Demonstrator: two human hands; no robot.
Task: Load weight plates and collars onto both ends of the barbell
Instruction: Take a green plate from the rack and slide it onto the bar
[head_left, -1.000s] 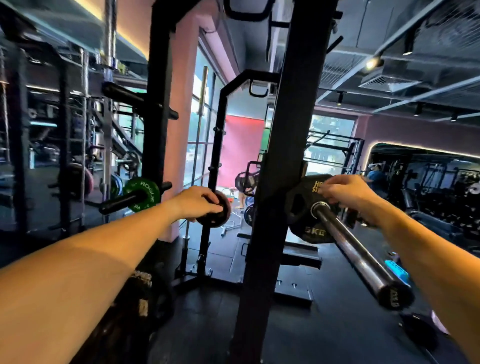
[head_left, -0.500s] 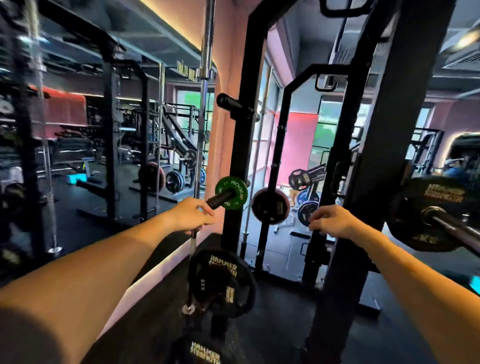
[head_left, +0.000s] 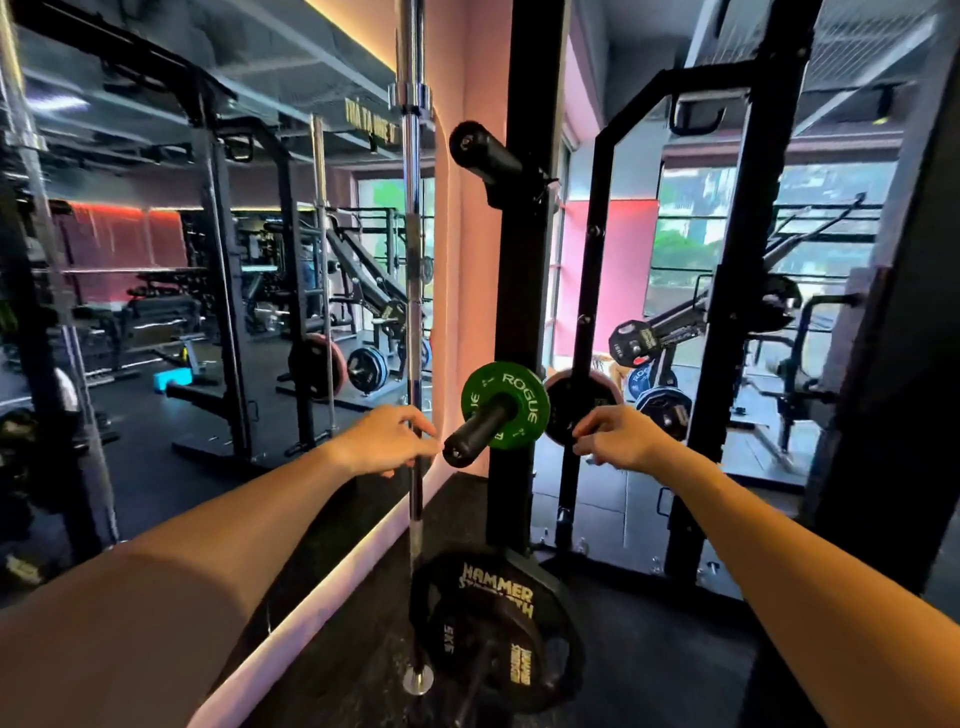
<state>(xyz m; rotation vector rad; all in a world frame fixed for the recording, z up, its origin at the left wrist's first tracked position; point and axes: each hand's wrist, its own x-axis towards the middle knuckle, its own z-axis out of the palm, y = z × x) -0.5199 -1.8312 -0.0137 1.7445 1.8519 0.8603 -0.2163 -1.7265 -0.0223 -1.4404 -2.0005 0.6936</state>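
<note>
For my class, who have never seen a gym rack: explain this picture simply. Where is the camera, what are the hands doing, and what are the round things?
The camera sits on the person's head, looking forward and down over both bare arms. The left hand and right hand reach toward a green plate, a round weight stored on a black peg of the rack post. Neither hand holds anything. Lower down, black plates hang on another peg. An upright steel bar stands beside the left hand.

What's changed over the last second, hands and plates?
The view swung left, off the barbell and its black plate, onto the rack post. The right hand let go of that plate, and both hands now reach, empty, toward the green plate, the left hand beside its peg. The green plate hasn't moved.
</note>
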